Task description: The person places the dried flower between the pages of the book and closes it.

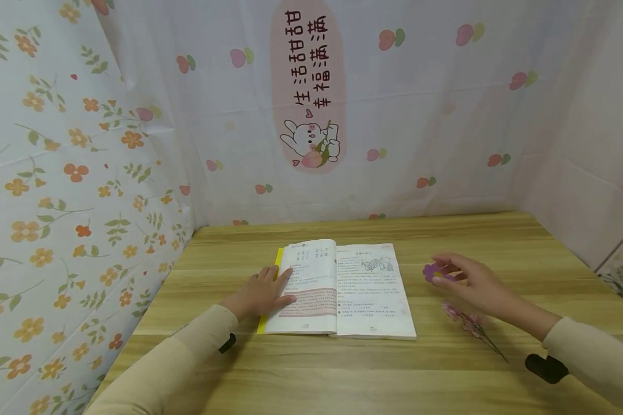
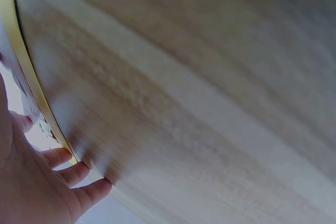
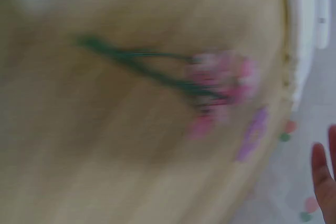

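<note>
An open book (image 1: 371, 294) with printed pages and a yellow cover edge lies on the table. My left hand (image 1: 262, 293) rests on its left side, thumb on the page and the other fingers at the outer edge. In the left wrist view, the fingertips of that hand (image 2: 39, 182) touch the yellow edge and the wood. On the right, my right hand (image 1: 475, 285) hovers with extended fingers by a purple flower-shaped piece (image 1: 430, 273). The blurred right wrist view shows this purple piece (image 3: 253, 134) apart from the fingers (image 3: 321, 174).
A sprig of pink flowers (image 1: 469, 325) with a green stem lies below my right hand, right of the book. The wooden table (image 1: 311, 380) meets a patterned cloth backdrop (image 1: 420, 127) behind and a floral cloth (image 1: 72, 202) at the left.
</note>
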A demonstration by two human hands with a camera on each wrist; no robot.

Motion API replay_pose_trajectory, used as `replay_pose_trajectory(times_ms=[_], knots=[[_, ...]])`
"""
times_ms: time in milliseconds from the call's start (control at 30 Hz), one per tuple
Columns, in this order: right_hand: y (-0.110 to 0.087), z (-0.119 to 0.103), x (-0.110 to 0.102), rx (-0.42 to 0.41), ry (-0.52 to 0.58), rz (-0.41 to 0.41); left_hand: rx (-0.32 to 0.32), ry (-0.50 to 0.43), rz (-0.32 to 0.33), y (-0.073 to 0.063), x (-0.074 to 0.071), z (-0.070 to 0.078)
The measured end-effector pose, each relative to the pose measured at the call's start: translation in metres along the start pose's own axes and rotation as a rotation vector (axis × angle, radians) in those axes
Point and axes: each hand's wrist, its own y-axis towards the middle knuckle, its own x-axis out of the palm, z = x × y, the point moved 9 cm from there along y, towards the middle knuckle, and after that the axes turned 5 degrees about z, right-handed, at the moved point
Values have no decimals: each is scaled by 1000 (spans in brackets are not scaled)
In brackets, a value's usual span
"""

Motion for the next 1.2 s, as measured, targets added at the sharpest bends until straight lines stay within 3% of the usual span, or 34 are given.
replay_pose_trajectory(times_ms=[133, 300, 667, 1200], knots=[[-22, 17, -11, 50, -27, 95, -9, -4, -4, 1, 1, -1], [-45, 35, -18, 112, -30, 135, -18, 7, -3, 1, 0, -2], [-72, 53, -15, 140, -46, 90, -10, 6, -19, -1, -1, 1], [-87, 62, -11, 132, -120, 65, -10, 20, -3, 2, 2, -1]])
